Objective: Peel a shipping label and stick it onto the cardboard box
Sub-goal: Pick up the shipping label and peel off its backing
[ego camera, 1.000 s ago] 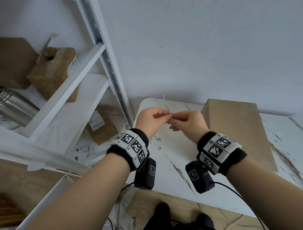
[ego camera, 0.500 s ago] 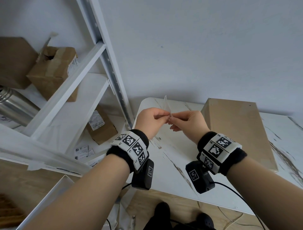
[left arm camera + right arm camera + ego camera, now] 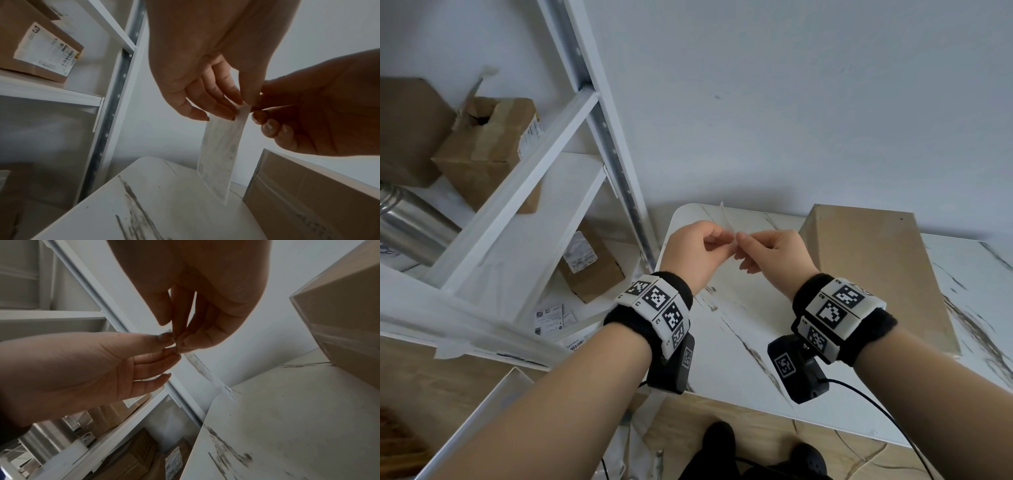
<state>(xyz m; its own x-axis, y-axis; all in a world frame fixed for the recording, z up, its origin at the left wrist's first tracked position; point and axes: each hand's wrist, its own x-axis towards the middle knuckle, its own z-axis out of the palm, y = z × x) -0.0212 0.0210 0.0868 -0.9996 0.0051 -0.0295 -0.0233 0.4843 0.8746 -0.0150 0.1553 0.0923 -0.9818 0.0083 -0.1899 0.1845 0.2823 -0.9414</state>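
Note:
I hold a white shipping label (image 3: 725,217) edge-on in the air above the white marble-pattern table (image 3: 739,342); its printed strip (image 3: 220,154) hangs down toward the tabletop. My left hand (image 3: 727,241) pinches its near end between thumb and fingers. My right hand (image 3: 741,240) pinches the same end from the other side, fingertips meeting the left ones (image 3: 174,344). The plain brown cardboard box (image 3: 876,274) lies flat on the table right of both hands, apart from them, and its taped side (image 3: 308,194) shows in the left wrist view.
A white metal shelf unit (image 3: 599,144) stands at the left with several cardboard boxes (image 3: 489,150), a steel cylinder (image 3: 410,222) and loose printed labels (image 3: 551,317). The wall is close behind the table. A black cable (image 3: 876,407) trails from my right wrist.
Both hands and the label stay in nearly the same place; only the fingertips shift slightly at the label's near end.

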